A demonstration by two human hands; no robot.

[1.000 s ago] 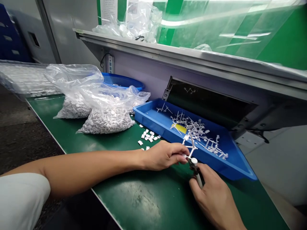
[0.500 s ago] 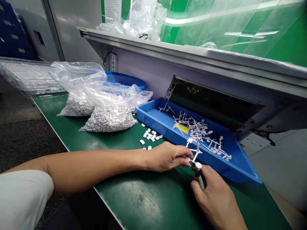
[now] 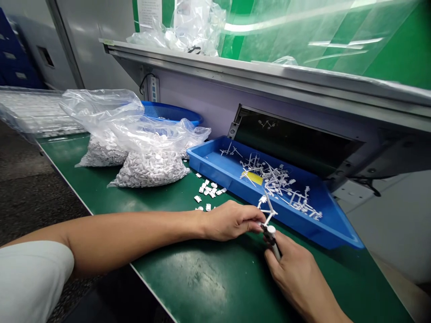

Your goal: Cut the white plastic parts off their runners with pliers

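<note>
The left hand (image 3: 232, 220) pinches a small white plastic sprue (image 3: 269, 212) between thumb and fingers, the sprue standing up at a tilt just on the near side of a shallow blue tray (image 3: 332, 237). The right hand (image 3: 296, 267), near and to the right, is closed around a pair of hand nippers (image 3: 276, 249), whose head meets the base of the sprue, close to the left fingertips. A round white disc (image 3: 271, 229) sits at the nippers' head; whether the jaws are open or closed is too small to tell.

In the tray, a tangle of white sprues (image 3: 276, 179) spreads from the far left to the near right, with a yellow piece (image 3: 253, 177) among them. Left of the tray, loose white parts (image 3: 208, 190) lie on the green tabletop (image 3: 188, 278). Farther left stand clear plastic bags (image 3: 151, 166) filled with small white parts, and behind them is a blue basket (image 3: 175, 112). A metal shelf (image 3: 269, 74) runs above the far side.
</note>
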